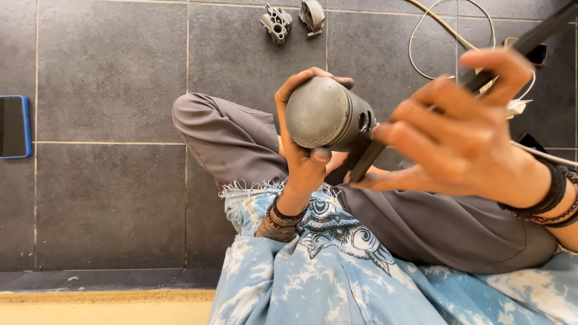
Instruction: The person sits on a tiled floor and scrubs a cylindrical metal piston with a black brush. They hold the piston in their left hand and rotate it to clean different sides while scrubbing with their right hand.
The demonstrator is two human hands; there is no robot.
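My left hand (301, 150) grips a grey metal piston (322, 114), its domed crown turned toward me, held above my crossed legs. My right hand (457, 126) holds a long black rod-like tool (524, 45) that runs from the upper right down to the piston's side; the lower tip (361, 168) rests by the piston skirt near its pin hole. Dark bracelets sit on both wrists.
I sit on dark grey floor tiles (108, 72). Two grey metal engine parts (277, 23) (313, 15) lie at the top. A blue-cased phone (13, 126) lies at the far left. Pale cables (433, 36) loop at the upper right. A yellow step edge (102, 301) runs along the bottom left.
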